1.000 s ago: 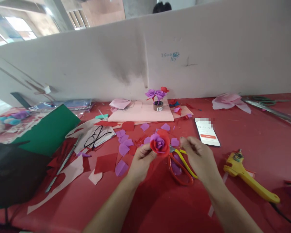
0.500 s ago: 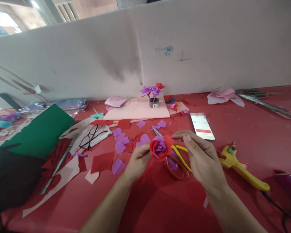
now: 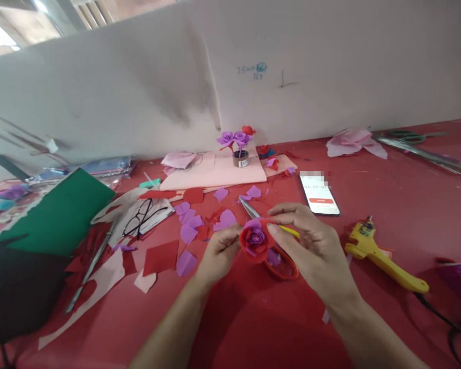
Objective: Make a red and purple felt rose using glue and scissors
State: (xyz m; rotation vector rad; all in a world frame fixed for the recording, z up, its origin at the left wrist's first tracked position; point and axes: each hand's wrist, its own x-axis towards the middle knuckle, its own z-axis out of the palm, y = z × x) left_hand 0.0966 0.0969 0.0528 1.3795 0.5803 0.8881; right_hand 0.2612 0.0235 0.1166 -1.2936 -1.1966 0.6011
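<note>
A paper flower (image 3: 255,239) with a purple centre and red outer petals faces up between my hands. On its left side, my left hand (image 3: 221,253) grips it low down, with the fingers closed. The thumb and fingertips of my right hand (image 3: 311,246) pinch a red petal at the flower's upper right edge. Under the flower and my right hand lie scissors (image 3: 249,207) with red and yellow handles, partly hidden. Cut purple petals (image 3: 188,233) and a red paper square (image 3: 160,258) are spread left of my left hand.
A yellow glue gun (image 3: 384,261) with a cord lies to the right, below a phone (image 3: 319,193). At the back, a small pot (image 3: 241,159) of paper flowers stands on pink sheets (image 3: 211,177). Eyeglasses (image 3: 139,218) and green sheet (image 3: 61,215) are at left.
My right thumb has come down onto the red petal and presses it in against the flower; before, it was raised clear. My left hand keeps its hold. The view has shifted slightly.
</note>
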